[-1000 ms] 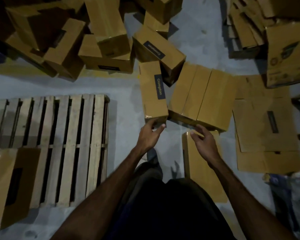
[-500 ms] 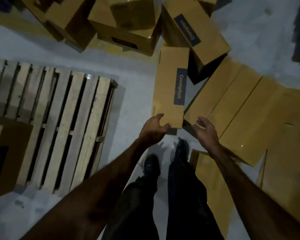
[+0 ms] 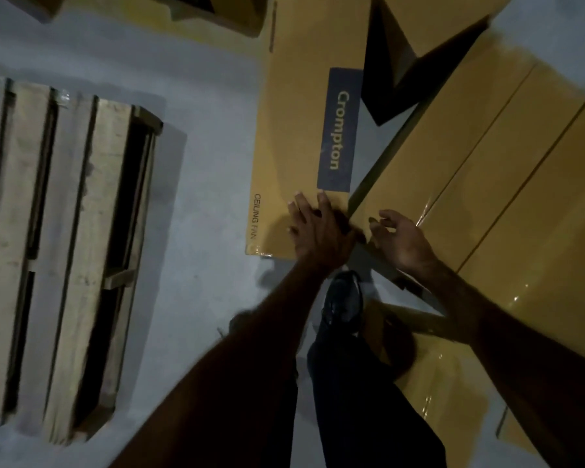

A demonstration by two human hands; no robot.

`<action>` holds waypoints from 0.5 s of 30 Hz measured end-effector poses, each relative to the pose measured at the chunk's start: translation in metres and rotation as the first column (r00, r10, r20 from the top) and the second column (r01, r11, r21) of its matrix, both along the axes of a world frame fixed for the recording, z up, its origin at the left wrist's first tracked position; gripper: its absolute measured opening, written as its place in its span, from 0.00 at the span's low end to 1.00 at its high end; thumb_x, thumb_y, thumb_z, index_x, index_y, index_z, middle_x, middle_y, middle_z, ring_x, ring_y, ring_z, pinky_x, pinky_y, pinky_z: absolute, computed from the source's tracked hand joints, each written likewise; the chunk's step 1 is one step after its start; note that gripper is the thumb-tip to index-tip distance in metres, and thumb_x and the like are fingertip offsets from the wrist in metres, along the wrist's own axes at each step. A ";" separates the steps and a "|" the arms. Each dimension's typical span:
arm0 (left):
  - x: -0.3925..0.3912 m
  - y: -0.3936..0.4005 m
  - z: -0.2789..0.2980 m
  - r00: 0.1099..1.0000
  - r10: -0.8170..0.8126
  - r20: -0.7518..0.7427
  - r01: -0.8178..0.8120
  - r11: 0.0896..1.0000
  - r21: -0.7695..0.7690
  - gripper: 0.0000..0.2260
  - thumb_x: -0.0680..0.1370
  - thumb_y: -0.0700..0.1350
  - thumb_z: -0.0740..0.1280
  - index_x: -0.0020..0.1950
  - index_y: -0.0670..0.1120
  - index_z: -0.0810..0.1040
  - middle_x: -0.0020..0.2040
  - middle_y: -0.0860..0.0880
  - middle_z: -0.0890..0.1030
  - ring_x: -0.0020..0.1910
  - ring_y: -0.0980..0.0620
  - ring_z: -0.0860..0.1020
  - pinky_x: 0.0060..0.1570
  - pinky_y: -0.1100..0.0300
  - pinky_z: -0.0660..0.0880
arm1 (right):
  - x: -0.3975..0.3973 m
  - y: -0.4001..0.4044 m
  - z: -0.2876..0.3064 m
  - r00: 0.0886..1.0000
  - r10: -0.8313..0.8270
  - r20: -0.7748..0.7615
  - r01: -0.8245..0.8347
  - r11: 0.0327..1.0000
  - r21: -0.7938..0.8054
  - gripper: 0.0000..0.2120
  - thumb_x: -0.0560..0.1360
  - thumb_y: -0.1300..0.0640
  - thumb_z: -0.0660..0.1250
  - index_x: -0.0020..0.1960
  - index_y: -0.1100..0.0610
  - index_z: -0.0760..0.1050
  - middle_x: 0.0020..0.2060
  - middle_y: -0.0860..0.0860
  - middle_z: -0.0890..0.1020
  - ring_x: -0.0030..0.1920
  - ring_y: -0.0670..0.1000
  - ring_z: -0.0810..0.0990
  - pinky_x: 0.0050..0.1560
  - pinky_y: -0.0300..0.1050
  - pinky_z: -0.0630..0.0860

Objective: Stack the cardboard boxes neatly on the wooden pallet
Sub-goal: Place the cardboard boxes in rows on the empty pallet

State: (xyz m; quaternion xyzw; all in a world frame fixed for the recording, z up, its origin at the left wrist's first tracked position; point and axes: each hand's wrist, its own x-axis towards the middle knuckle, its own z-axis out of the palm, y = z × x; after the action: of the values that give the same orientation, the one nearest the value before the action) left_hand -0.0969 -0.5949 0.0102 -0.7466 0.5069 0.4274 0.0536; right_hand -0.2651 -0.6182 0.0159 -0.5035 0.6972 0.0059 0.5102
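While the pallet (image 3: pixel 68 251) lay on the grey floor (image 3: pixel 203 184) at the left, well apart, the Crompton box (image 3: pixel 304 130) lay flat ahead. The left hand (image 3: pixel 321 234) rested on its near end, fingers (image 3: pixel 301 204) straight and spread. The right hand (image 3: pixel 402 241) hovered just beside it at the corner of a wider box (image 3: pixel 487 170), fingers loosely curled, holding nothing.

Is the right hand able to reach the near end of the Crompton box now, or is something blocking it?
Probably yes. The right hand hovers open beside the near right corner of the Crompton box, with nothing between them. The left hand already rests on that end, leaving the right edge free.
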 end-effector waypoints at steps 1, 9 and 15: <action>-0.004 0.000 -0.005 0.999 0.047 0.023 -0.046 0.999 -0.009 0.55 0.73 0.73 0.68 0.85 0.47 0.42 0.84 0.34 0.39 0.82 0.29 0.37 0.75 0.25 0.50 | 0.002 -0.002 -0.004 1.000 0.009 0.003 -0.009 1.000 0.007 0.26 0.84 0.44 0.64 0.77 0.55 0.70 0.69 0.55 0.80 0.62 0.58 0.83 0.65 0.57 0.78; 0.038 0.002 -0.004 0.978 0.187 0.094 -0.182 0.981 -0.062 0.61 0.68 0.76 0.68 0.84 0.47 0.37 0.84 0.35 0.37 0.82 0.28 0.37 0.72 0.20 0.49 | 0.033 -0.002 -0.018 0.997 0.072 0.002 -0.072 0.997 0.013 0.22 0.85 0.50 0.65 0.74 0.60 0.73 0.67 0.59 0.81 0.67 0.60 0.80 0.64 0.46 0.73; 0.171 0.026 -0.007 0.956 0.272 -0.111 -0.283 0.953 -0.106 0.52 0.76 0.70 0.70 0.85 0.56 0.38 0.86 0.43 0.43 0.84 0.34 0.45 0.77 0.25 0.50 | 0.090 0.003 -0.039 0.992 -0.072 0.099 0.058 0.989 0.138 0.28 0.82 0.43 0.67 0.73 0.63 0.73 0.69 0.62 0.79 0.65 0.57 0.79 0.53 0.30 0.72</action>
State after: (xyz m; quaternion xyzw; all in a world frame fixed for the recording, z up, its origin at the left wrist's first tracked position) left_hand 0.0739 -0.5686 0.0028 -0.7911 0.4238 0.4344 -0.0763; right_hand -0.1755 -0.6152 -0.0232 -0.4446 0.6839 0.0100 0.5784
